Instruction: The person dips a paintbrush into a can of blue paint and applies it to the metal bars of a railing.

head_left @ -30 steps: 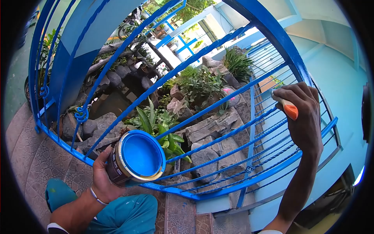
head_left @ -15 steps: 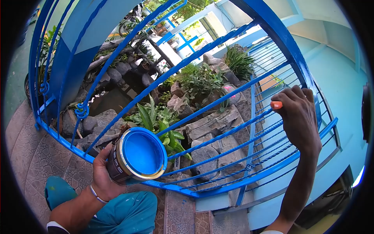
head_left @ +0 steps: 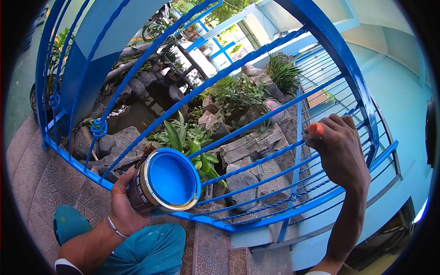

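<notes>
Nearest the camera, the left hand (head_left: 121, 201) wraps its fingers around a round metal can of bright blue paint (head_left: 164, 182), held tilted in front of the lower rail. The right hand (head_left: 341, 153) is clenched on an orange-handled brush (head_left: 315, 129), only the handle's end showing, against the blue-painted metal railing (head_left: 256, 120). Beyond the bars lie grey rocks (head_left: 250, 146) and green leafy plants (head_left: 238, 96).

Bright blue paint fills the brown, gold-rimmed can (head_left: 162, 182), the same glossy blue coats the railing (head_left: 256, 120) with its scroll curls, the brush handle (head_left: 315, 129) is orange, the trousers (head_left: 137, 250) teal with pale flecks, the paving (head_left: 41, 178) grey-brown with a cracked-stone pattern, the wall (head_left: 398, 101) pale aqua.
</notes>
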`<state>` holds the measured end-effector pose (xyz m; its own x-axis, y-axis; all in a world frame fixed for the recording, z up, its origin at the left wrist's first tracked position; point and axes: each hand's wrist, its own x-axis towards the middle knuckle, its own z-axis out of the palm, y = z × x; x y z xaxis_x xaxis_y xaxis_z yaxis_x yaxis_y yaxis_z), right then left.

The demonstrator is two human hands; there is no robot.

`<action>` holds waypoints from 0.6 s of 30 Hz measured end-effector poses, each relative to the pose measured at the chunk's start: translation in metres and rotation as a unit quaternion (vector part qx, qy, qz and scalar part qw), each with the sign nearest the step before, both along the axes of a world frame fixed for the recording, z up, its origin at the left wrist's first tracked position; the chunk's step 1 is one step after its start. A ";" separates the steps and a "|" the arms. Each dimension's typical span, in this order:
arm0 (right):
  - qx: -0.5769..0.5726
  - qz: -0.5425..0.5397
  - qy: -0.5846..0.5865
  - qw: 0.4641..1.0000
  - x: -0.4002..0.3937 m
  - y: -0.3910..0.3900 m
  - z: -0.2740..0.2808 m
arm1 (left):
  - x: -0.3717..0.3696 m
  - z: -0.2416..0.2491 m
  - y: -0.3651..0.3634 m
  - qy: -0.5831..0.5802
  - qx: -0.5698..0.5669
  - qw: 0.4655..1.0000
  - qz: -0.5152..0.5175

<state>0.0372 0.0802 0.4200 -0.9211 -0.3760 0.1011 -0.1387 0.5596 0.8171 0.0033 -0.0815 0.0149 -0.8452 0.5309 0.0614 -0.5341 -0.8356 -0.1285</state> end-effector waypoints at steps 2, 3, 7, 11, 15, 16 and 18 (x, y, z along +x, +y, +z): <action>-0.017 0.032 -0.002 0.999 0.000 0.000 -0.002 | 0.000 0.000 -0.001 -0.002 -0.003 1.000 0.003; -0.020 0.057 0.008 0.998 -0.001 0.001 -0.001 | 0.000 0.002 -0.002 -0.001 -0.005 1.000 0.003; 0.074 0.161 0.052 0.983 -0.011 0.008 -0.006 | -0.001 -0.005 0.002 -0.003 -0.033 0.999 0.012; 0.104 0.066 0.018 0.992 -0.011 0.014 -0.020 | -0.003 -0.006 0.002 -0.007 -0.024 1.000 0.010; 0.012 0.030 -0.020 0.999 0.002 -0.007 -0.024 | -0.004 -0.009 0.003 -0.016 -0.026 0.999 0.024; 0.008 0.074 0.004 0.997 0.000 -0.006 -0.023 | -0.004 -0.009 0.003 -0.026 -0.029 0.999 0.027; -0.002 0.157 0.052 0.986 -0.004 0.004 -0.019 | -0.003 -0.004 -0.002 -0.022 -0.009 1.000 0.016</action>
<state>0.0334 0.0846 0.4015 -0.7445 -0.6399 0.1903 -0.2210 0.5052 0.8342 0.0007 -0.0831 0.0113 -0.8634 0.5042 0.0146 -0.5013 -0.8544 -0.1369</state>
